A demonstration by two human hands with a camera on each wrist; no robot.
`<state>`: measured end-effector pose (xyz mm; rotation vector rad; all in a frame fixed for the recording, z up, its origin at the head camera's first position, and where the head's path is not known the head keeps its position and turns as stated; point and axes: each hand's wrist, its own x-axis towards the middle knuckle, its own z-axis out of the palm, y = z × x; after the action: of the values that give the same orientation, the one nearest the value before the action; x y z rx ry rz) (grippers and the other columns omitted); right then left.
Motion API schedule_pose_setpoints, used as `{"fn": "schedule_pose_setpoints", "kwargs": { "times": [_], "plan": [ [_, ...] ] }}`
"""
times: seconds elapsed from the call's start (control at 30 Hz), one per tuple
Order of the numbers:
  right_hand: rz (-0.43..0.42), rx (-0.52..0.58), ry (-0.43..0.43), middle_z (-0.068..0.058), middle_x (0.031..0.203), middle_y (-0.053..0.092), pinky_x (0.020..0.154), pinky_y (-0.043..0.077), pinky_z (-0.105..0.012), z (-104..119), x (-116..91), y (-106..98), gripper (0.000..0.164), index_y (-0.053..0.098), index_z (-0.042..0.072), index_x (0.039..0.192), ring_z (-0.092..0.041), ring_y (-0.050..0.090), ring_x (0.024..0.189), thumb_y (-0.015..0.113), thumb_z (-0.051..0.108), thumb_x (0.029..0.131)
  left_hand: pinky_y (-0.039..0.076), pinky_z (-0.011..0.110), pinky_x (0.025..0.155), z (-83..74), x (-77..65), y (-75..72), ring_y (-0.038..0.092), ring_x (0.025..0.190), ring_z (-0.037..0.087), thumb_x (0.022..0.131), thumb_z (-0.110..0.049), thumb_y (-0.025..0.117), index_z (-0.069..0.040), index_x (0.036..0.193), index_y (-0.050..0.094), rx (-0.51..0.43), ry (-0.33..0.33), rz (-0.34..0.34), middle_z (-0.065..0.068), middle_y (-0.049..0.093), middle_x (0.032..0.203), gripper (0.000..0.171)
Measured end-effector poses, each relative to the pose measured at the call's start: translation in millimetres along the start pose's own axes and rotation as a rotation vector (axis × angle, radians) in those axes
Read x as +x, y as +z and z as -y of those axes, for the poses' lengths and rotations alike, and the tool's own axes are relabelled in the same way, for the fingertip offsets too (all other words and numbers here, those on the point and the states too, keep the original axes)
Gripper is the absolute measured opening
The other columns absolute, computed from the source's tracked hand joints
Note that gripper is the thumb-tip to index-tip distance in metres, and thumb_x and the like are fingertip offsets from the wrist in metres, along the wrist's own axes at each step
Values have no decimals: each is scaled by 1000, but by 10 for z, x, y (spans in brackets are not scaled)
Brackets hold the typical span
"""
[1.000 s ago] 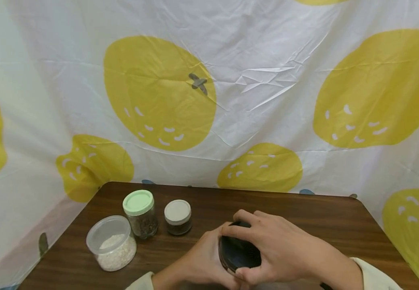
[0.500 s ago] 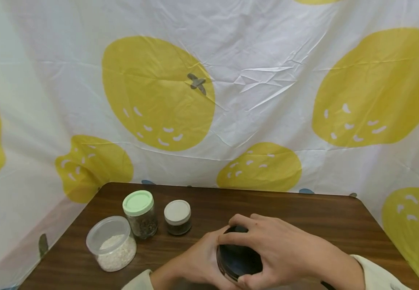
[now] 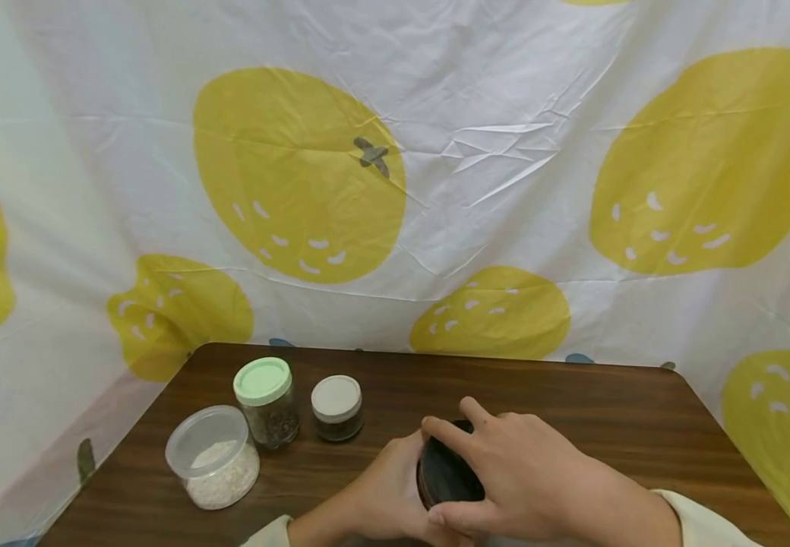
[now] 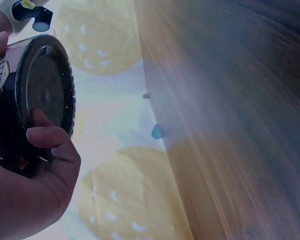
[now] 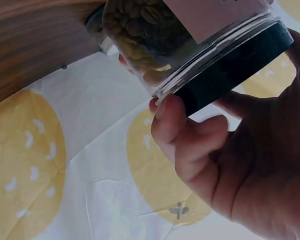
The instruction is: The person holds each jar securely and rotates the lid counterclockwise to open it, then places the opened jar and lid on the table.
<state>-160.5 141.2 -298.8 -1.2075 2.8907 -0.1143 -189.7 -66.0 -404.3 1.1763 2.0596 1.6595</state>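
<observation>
Jar of beans (image 5: pixel 155 32), head view's five to six o'clock, held off the table (image 3: pixel 607 406) | left hand (image 3: pixel 390 486) clamped round its body, right hand (image 3: pixel 532 471) curled on its black lid (image 3: pixel 448 475) | step, seemingly: lid-turning; next calls for counter-grip | white-lidded jar (image 3: pixel 336 409) at its ten o'clock; room at one, up to far edge

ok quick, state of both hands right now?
Left hand: closed, holding the jar of beans.
Right hand: closed, gripping the jar's black lid.
</observation>
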Motion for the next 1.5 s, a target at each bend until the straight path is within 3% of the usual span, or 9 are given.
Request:
{"fn": "schedule_pose_setpoints", "kwargs": {
  "times": [0.23, 0.57, 0.7, 0.87, 1.1, 1.37, 1.5],
  "plan": [
    [-56, -7, -54, 1, 108, 48, 57, 43, -23, 8, 3, 8, 68, 51, 32, 143, -5, 40, 54, 49, 76, 91, 57, 30, 93, 1, 7, -23, 67, 109, 11, 76, -21, 86, -26, 139, 46, 13, 4, -18, -3, 62, 131, 75],
    [-116, -4, -131, 4, 107, 48, 55, 42, -20, -22, -11, 4, 63, 54, 36, 138, -3, 37, 51, 59, 72, 87, 54, 31, 98, 33, 44, -45, 62, 115, 12, 75, -18, 87, -28, 142, 45, 2, 33, 25, -3, 59, 134, 80],
    [-87, 34, -156, 5, 107, 47, 53, 40, -18, -30, -16, -13, 61, 54, 40, 139, -2, 38, 50, 59, 72, 87, 53, 31, 100, 46, 54, -62, 62, 117, 12, 76, -12, 85, -25, 144, 46, -49, 46, 76, -1, 58, 136, 79],
    [-57, 52, -192, 8, 110, 46, 60, 43, -19, -33, -43, -68, 61, 51, 44, 141, -1, 43, 59, 67, 64, 85, 53, 32, 100, 50, 77, -78, 62, 117, 13, 77, -9, 84, -18, 142, 47, -64, 111, 119, 3, 59, 136, 75],
    [-35, 20, -275, 7, 120, 48, 72, 49, -24, -35, -65, -116, 60, 50, 46, 141, -1, 49, 75, 71, 59, 86, 49, 37, 108, 66, 98, -107, 56, 131, 19, 86, -18, 81, -14, 154, 33, -175, 182, 257, 9, 48, 150, 84],
    [31, 57, -359, 7, 131, 47, 77, 50, -22, 2, -65, -170, 53, 46, 55, 140, -4, 54, 88, 52, 73, 91, 49, 42, 107, 145, 93, -122, 58, 125, 14, 90, -36, 75, 1, 147, 37, -273, 218, 406, 31, 48, 139, 78],
    [46, 29, -331, 6, 136, 47, 77, 52, -25, 15, -95, -214, 55, 43, 56, 142, -8, 57, 92, 49, 75, 91, 48, 44, 108, 157, 88, -100, 57, 127, 15, 91, -35, 74, 3, 147, 35, -305, 218, 410, 34, 46, 140, 78]
  ]
}}
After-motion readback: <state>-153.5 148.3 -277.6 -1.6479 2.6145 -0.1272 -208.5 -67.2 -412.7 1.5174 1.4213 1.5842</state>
